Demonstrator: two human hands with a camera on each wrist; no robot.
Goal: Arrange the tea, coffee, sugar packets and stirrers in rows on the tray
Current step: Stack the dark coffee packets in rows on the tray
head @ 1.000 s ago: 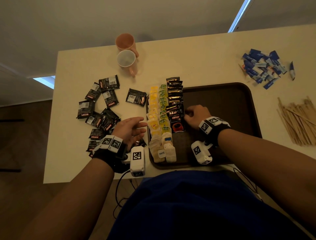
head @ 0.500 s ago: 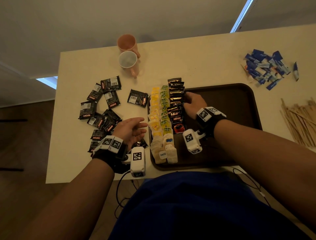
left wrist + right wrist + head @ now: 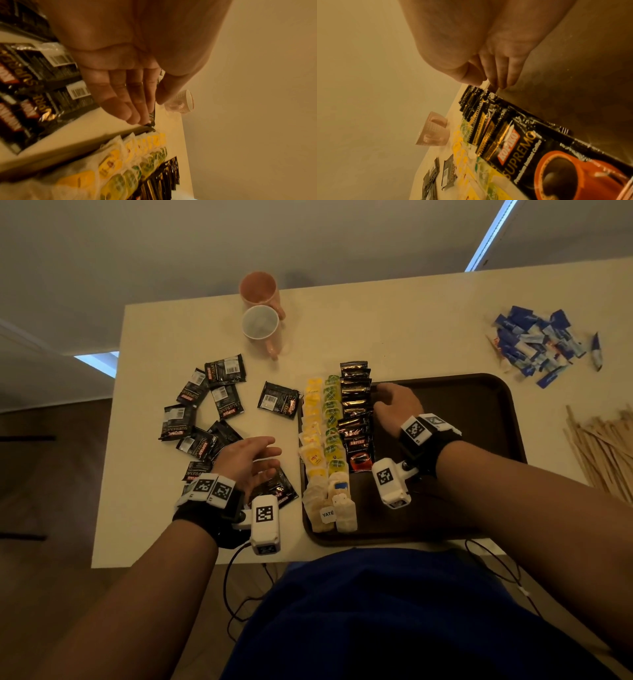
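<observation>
On the left part of the dark brown tray (image 3: 462, 412) run a yellow tea bag row (image 3: 313, 419), a green tea bag row (image 3: 332, 419) and a row of black coffee packets (image 3: 356, 412) (image 3: 513, 142). My right hand (image 3: 383, 398) (image 3: 488, 81) lies on the tray, its straight fingertips against the right side of the coffee row near its far end. My left hand (image 3: 260, 453) (image 3: 145, 108) hovers flat and holds nothing, over the loose coffee packets (image 3: 205, 412) (image 3: 34, 81) left of the tray. Blue sugar packets (image 3: 537, 344) and wooden stirrers (image 3: 603, 446) lie on the table to the right.
Two pink mugs (image 3: 260, 302) (image 3: 433, 131) stand at the table's far edge. Pale tea bags (image 3: 329, 505) fill the tray's near-left corner. The tray's right part is bare. The table's near edge runs just before my body, with cables hanging below.
My right hand has slid along the coffee row from its near end toward its far end. The left hand has stayed where it was.
</observation>
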